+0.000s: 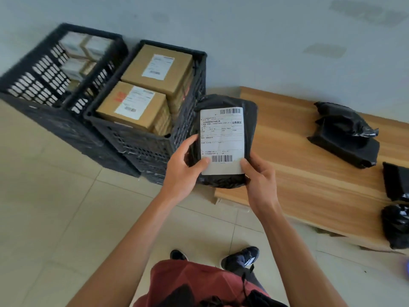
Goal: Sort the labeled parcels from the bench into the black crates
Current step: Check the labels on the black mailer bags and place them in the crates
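Note:
A black plastic-wrapped parcel with a white shipping label facing up is held in the air between the bench and the crates. My left hand grips its lower left edge, thumb on the label. My right hand grips its lower right corner. Two black crates stand on the floor to the left. The nearer crate holds brown labeled boxes. The farther crate holds smaller white-labeled boxes. The wooden bench on the right carries more black parcels.
Two more black parcels sit at the bench's right end, cut off by the frame edge. Tiled floor lies in front of the crates, and a pale wall stands behind them. My feet are below, near the bench's left end.

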`<state>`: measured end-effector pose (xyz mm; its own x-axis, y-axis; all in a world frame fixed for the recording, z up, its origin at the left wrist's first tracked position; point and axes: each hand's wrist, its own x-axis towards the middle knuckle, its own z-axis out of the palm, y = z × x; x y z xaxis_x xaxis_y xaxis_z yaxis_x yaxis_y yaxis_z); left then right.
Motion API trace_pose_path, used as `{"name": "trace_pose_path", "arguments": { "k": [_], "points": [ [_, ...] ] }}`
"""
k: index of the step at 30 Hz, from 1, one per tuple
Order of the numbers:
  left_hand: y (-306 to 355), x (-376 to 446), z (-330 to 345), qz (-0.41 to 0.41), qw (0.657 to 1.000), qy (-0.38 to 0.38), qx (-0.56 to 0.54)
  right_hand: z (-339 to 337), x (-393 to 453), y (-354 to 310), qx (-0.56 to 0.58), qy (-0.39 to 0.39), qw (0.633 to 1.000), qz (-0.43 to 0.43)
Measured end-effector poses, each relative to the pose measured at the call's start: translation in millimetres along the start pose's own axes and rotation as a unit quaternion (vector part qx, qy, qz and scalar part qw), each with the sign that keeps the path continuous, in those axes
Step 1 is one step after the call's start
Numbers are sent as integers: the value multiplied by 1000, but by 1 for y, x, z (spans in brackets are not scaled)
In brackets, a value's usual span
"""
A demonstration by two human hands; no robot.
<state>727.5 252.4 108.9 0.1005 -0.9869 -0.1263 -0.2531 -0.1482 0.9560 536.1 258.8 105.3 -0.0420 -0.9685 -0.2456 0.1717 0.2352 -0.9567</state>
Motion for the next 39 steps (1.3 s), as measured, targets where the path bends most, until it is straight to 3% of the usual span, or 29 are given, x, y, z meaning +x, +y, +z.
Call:
{"name": "trace_pose_path", "arguments": {
  "k": [8, 15, 28, 39],
  "points": [
    [-36, -33, -136, -30, 993, 115, -6, 143, -15, 14, -37, -106, 994, -16],
    [-61, -37, -203, -63, 978, 193, -39, 226, 2, 28, -87, -155, 984, 0],
    [-79, 73, -306, -110, 965, 239, 16, 357, 117, 29, -89, -191, 977, 28],
    [-92, 139, -385, -124, 950, 273, 89, 454, 184, 40, -169, -188, 967, 19]
  ]
}}
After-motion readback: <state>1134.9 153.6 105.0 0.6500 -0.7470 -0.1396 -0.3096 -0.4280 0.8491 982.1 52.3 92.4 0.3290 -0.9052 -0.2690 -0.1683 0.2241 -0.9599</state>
